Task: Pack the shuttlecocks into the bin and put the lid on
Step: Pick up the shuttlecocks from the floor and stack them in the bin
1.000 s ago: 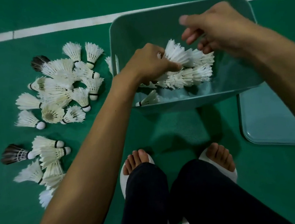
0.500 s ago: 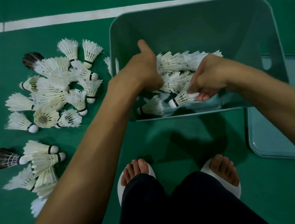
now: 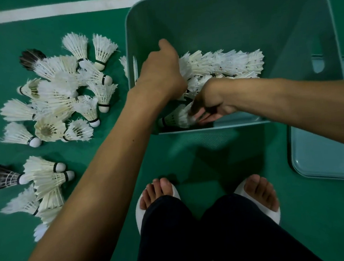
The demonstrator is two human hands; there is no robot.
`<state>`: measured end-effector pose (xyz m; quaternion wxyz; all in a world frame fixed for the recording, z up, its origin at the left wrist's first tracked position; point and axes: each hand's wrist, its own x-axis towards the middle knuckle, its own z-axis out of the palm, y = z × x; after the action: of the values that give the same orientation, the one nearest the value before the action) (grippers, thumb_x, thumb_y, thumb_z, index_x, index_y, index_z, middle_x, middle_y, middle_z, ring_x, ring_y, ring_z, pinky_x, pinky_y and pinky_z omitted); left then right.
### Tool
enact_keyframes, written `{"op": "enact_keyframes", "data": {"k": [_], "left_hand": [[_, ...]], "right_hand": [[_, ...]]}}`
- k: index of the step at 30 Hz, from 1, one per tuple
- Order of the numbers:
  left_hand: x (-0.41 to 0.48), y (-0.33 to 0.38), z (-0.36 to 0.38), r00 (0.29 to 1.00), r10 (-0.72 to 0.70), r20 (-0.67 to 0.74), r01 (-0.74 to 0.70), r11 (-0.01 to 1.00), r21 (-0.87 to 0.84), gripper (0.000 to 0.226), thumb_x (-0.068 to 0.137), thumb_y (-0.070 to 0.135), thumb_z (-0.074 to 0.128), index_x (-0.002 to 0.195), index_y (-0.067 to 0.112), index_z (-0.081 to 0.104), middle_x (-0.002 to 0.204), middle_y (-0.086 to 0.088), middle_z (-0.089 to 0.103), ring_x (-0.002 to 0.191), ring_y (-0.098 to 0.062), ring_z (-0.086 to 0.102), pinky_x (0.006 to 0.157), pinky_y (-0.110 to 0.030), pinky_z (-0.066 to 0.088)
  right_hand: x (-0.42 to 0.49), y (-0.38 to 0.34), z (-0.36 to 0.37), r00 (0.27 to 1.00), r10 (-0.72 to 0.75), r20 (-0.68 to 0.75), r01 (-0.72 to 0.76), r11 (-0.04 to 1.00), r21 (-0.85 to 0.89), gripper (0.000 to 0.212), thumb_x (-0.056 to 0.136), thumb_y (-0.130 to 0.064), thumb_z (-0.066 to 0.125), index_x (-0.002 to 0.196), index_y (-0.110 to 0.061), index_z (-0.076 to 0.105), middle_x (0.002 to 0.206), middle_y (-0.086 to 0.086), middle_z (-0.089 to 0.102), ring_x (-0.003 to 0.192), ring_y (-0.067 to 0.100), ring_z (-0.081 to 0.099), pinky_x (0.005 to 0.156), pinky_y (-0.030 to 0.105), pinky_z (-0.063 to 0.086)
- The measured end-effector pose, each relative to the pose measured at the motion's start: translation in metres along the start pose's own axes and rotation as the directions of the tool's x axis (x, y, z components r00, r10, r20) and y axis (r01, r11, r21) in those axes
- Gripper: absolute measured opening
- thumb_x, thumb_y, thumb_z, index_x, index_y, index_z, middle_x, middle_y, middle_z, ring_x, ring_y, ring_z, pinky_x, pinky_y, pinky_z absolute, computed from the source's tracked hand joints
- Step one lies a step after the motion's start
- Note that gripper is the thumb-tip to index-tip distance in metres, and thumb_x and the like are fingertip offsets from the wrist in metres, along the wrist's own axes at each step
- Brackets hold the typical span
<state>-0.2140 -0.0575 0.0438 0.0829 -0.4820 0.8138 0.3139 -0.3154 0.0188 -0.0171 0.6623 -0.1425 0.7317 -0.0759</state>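
Bin (image 3: 229,10): I logged it on the green court floor (image 3: 320,221), its lid (image 3: 325,154) lying flat beside it on the right, not yet fitted. Left hand (image 3: 162,73): unchanged from half a second before, knuckles up against the stacked shuttlecocks (image 3: 223,63) inside the bin, thumb raised, fingers buried in feathers; I could not tell what they held. Right hand (image 3: 210,104): had slid left along the near wall, fingers curled round the skirt of one shuttlecock (image 3: 176,118), which lay in the near-left corner. Loose shuttlecocks (image 3: 59,94): unmoved, left of the bin.
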Motion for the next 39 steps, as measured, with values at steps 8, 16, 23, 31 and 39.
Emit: {"op": "enact_keyframes", "data": {"k": [8,16,23,31,39], "left_hand": [[-0.016,-0.002,-0.003,1.000,0.018,0.014,-0.017,0.996,-0.087,0.061,0.080,0.009,0.084,0.127,0.009,0.045,0.104,-0.003,0.049,0.092,-0.022,0.053,0.060,-0.021,0.040],[-0.036,0.018,0.002,0.969,0.194,0.155,-0.160,0.965,-0.207,0.069,0.066,0.008,0.095,0.120,0.015,0.053,0.117,-0.010,0.064,0.077,-0.025,0.074,0.056,-0.041,0.064],[-0.018,0.002,0.018,0.950,0.244,0.194,-0.224,0.967,-0.118,0.043,0.092,0.016,0.073,0.131,0.012,0.056,0.118,-0.003,0.064,0.099,-0.019,0.062,0.078,-0.029,0.047],[-0.001,-0.005,0.016,0.857,0.087,0.507,-0.254,0.929,0.270,0.044,0.098,-0.001,0.041,0.130,0.012,0.067,0.137,-0.010,0.062,0.115,-0.027,0.059,0.096,-0.039,0.048],[0.001,-0.002,0.020,0.833,0.049,0.551,-0.267,0.908,0.323,0.047,0.098,-0.003,0.043,0.135,0.016,0.065,0.140,-0.008,0.061,0.116,-0.027,0.059,0.101,-0.042,0.049]], "right_hand": [[-0.055,0.000,-0.044,0.959,-0.242,-0.146,0.210,0.956,-0.205,0.017,0.089,0.002,0.073,0.096,0.016,0.066,0.088,0.025,0.075,0.060,0.027,0.075,0.058,0.026,0.063],[-0.094,0.013,-0.048,0.732,-0.611,-0.302,0.572,0.792,-0.215,0.014,0.086,-0.023,0.080,0.083,-0.009,0.079,0.069,-0.003,0.074,0.053,0.008,0.057,0.047,0.022,0.046],[-0.071,0.026,-0.054,0.730,-0.494,-0.473,0.410,0.869,-0.276,0.010,0.079,-0.013,0.085,0.077,-0.005,0.080,0.056,0.001,0.072,0.055,0.013,0.072,0.065,0.030,0.063],[-0.041,0.028,-0.040,0.891,-0.272,-0.363,0.234,0.961,-0.146,0.014,0.081,-0.007,0.082,0.092,0.001,0.080,0.079,0.013,0.079,0.075,0.026,0.076,0.084,0.040,0.061],[-0.018,0.018,-0.021,0.944,-0.118,-0.308,0.099,0.992,-0.077,0.012,0.094,-0.012,0.072,0.092,-0.001,0.071,0.081,0.010,0.077,0.060,0.016,0.074,0.048,0.019,0.046]]}}
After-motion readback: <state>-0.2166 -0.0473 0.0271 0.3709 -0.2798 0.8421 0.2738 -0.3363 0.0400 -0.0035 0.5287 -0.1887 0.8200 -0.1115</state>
